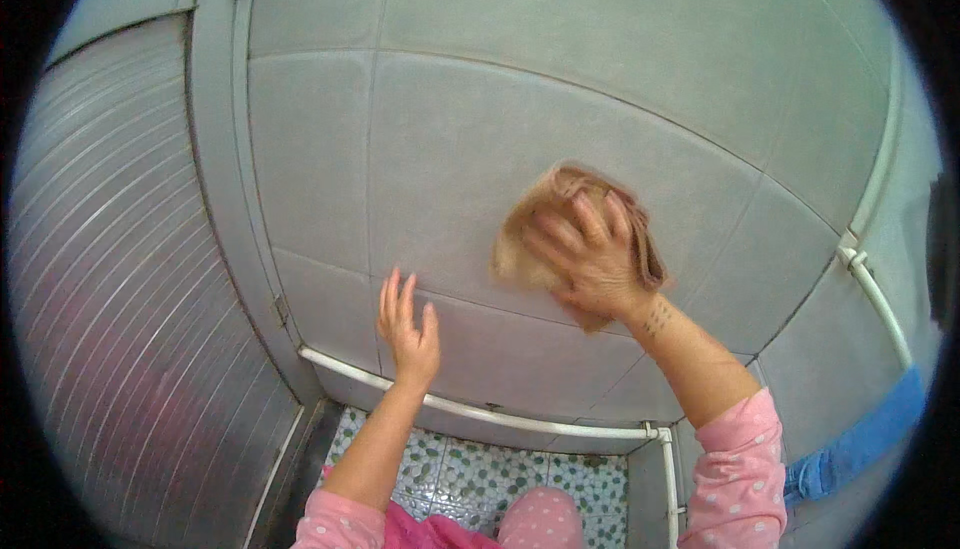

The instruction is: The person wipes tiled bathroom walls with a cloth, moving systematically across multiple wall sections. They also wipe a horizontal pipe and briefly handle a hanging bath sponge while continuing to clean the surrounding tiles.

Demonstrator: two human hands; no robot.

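Note:
A folded tan and brown cloth is pressed against the grey tiled wall under my right hand. The fingers of that hand spread over the cloth, and its edges bunch up above and beside them. Slight blur softens the hand and cloth. Lower and to the left, my left hand is raised near the wall with its fingers stretched and nothing in it. Whether its fingertips touch the tile I cannot tell. Both forearms come out of pink dotted sleeves.
A white pipe runs along the low wall, and another pipe climbs at the right. Blue cloth hangs at the right. A ribbed door in a grey frame stands at the left. Below lies the green-and-white pebble-patterned floor.

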